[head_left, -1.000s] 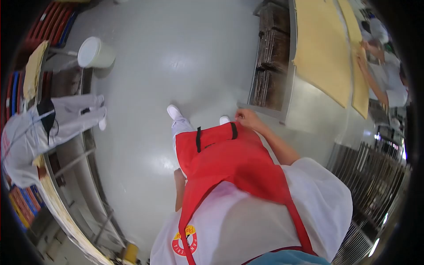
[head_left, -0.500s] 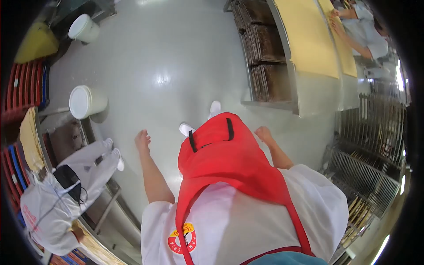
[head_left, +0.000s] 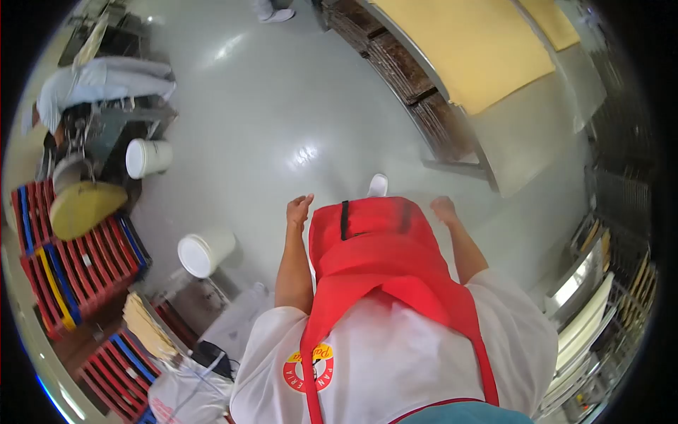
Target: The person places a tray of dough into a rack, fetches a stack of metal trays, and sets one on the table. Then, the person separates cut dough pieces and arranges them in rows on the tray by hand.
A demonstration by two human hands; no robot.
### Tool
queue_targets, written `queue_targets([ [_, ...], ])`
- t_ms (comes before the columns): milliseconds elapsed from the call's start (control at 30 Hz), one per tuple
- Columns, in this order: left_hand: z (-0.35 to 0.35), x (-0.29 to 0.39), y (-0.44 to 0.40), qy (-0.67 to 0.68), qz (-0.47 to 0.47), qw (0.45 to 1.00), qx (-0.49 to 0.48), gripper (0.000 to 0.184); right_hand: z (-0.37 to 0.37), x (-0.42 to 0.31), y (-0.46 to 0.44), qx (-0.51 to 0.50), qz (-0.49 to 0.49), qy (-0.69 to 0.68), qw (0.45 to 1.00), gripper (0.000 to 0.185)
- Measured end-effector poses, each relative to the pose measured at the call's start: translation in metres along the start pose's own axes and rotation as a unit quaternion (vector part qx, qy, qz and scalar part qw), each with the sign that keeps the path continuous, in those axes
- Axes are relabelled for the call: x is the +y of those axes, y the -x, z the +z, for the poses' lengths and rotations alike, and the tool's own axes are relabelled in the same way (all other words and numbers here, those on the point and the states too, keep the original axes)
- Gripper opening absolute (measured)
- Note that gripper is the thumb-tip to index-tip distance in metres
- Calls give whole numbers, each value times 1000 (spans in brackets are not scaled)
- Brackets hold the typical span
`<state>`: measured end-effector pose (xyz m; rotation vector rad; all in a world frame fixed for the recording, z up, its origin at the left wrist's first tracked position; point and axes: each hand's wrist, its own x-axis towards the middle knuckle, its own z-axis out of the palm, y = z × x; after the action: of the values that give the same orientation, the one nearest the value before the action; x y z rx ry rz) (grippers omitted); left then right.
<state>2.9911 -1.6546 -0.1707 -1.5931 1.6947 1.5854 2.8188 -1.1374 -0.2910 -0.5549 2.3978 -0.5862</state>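
Observation:
My left hand [head_left: 300,210] hangs at the left side of my red apron [head_left: 374,240], with nothing in it and its fingers loosely bent apart. On the apron's other side is my right hand [head_left: 443,210], slightly blurred, its fingers relaxed and holding nothing I can see. Neither hand touches anything. One white shoe [head_left: 378,185] shows beyond the apron's edge, on the grey floor [head_left: 282,106].
At the upper right, a worktable [head_left: 526,141] bears sheets of yellow dough [head_left: 466,49], with dark trays [head_left: 399,63] stacked beneath. Two white buckets [head_left: 196,256] stand at left, near red crates [head_left: 92,258]. Co-workers [head_left: 106,85] are at left; racks [head_left: 621,283] are at right.
My view has turned and moved across the floor. The buckets and the co-worker at lower left now appear lower and further right. Both my arms have swung slightly; both hands remain empty.

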Motion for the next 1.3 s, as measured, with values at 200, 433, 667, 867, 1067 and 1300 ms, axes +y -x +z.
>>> queue_targets([
  [200, 58, 154, -87, -180, 124, 975, -38, 75, -21, -26, -63, 45, 120, -92, 987, 24],
  [433, 158, 345, -159, -330, 338, 876, -96, 73, -45, -66, -153, 188, 132, -209, 951, 27],
  [667, 275, 436, -349, -472, 589, 655, -45, 65, -35, -57, -285, 292, 320, -164, 886, 26],
  [867, 231, 452, -365, -528, 545, 644, -99, 65, 9, -50, -311, 298, 423, -168, 839, 25],
  [1067, 190, 449, -374, -562, 501, 650, -107, 64, 31, -54, -307, 294, 464, -190, 814, 25],
  [1300, 182, 452, -376, -578, 476, 653, -113, 63, 41, -67, -298, 297, 485, -222, 792, 24],
])
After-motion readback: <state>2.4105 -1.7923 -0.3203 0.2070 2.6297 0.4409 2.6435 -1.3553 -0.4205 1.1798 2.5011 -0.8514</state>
